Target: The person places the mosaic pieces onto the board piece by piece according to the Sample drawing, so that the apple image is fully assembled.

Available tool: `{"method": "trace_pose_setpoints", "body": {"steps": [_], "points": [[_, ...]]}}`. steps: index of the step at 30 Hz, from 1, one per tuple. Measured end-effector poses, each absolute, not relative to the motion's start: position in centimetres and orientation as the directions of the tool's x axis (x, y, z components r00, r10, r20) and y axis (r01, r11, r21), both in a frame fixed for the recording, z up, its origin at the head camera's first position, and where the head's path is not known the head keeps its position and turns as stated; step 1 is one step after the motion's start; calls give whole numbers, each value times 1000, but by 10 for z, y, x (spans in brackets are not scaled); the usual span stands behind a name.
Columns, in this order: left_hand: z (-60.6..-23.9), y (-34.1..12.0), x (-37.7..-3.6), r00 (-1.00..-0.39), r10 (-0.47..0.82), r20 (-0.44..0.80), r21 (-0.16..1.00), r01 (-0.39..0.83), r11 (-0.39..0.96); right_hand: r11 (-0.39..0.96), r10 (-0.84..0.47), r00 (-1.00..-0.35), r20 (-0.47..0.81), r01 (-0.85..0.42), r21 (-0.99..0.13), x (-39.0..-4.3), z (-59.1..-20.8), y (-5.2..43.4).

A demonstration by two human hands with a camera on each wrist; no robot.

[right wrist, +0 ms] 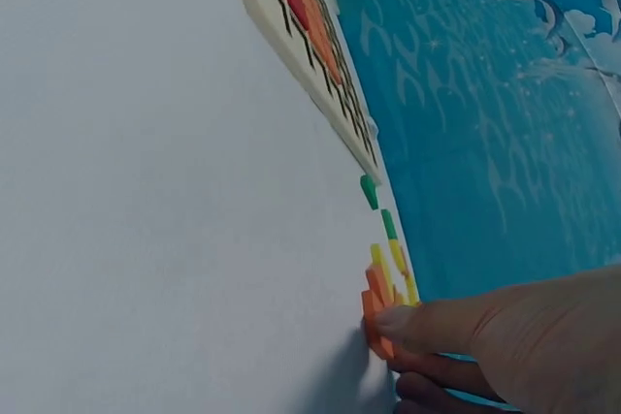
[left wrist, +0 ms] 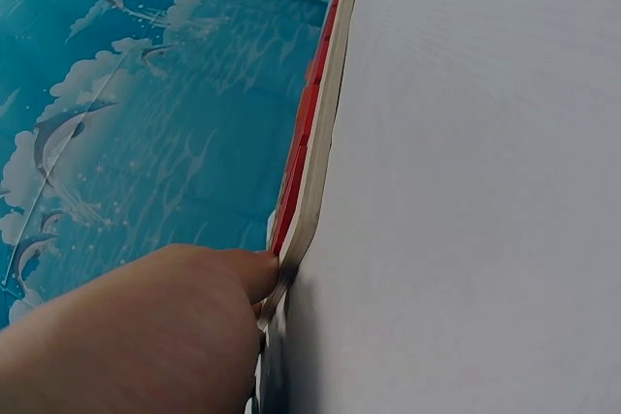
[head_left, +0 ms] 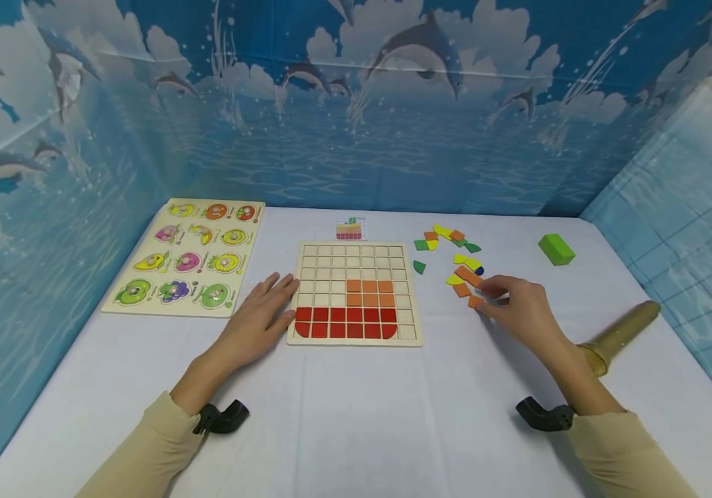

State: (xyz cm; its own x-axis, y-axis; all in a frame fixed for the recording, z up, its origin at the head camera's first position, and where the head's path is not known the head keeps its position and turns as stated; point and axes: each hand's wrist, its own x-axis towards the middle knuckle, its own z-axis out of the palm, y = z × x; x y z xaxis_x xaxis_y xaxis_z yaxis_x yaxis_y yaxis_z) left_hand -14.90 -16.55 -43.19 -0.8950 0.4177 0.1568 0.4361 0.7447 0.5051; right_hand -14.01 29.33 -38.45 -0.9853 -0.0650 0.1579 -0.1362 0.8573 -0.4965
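In the head view, the left hand (head_left: 262, 315) lies with fingers extended, gripping nothing and touching the left edge of the grid board (head_left: 338, 286) just to its right. The board lies flat on the bench (head_left: 356, 415), pale wood with dark grid lines; two rows of red tiles (head_left: 346, 323) fill the near end, rounded at the outer near corners, and two short rows of orange tiles (head_left: 370, 293) sit directly beyond their right part. The right hand (head_left: 517, 311) is curled nearly closed, thumb and fingertip pinching a loose orange piece (head_left: 475, 302). Beyond it and to its left lie scattered yellow, green and orange pieces and a dark blue one. Only this view shows the fruit board (head_left: 212, 249) left of the left hand and the gold-coloured cylinder (head_left: 626, 335) right of the right hand.

The left wrist view adds the board's thickness, the thumb at its near corner, and the red tiles standing proud of its surface.

The right wrist view shows the right thumb pressed on the orange piece, low over the bench.
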Motion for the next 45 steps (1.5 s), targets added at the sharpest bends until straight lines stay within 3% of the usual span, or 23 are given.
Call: {"method": "trace_pose_setpoints", "body": {"steps": [10,18,45], "points": [[-433,-167,-150,-895,418,155,507,436,743,863,-123,-981,148,-179,-472,-140,-388,298],[-433,-166,-150,-897,417,149,505,431,747,871,-146,-966,213,-228,-436,-140,-385,291],[-434,-167,-151,-900,411,145,509,424,749,677,-430,-876,217,-472,-565,-180,-393,136]]}}
